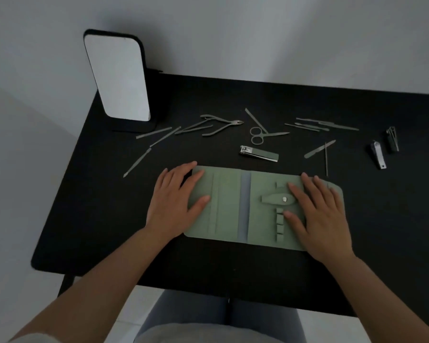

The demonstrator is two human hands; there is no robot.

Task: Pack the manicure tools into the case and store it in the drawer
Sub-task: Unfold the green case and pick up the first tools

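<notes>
A green manicure case lies opened flat on the black table, its loops and snap strap showing and no tools in it. My left hand rests flat on the case's left flap with straight fingers. On the right half my right hand lies flat beside the snap strap. Behind the case the tools are spread out: a green nail clipper, small scissors, cuticle nippers, several thin files and pushers, and two dark clippers at the far right.
A standing mirror in a black frame is at the table's back left corner, against the white wall. More thin tools lie left of the case. My lap shows below the table's front edge. No drawer is in view.
</notes>
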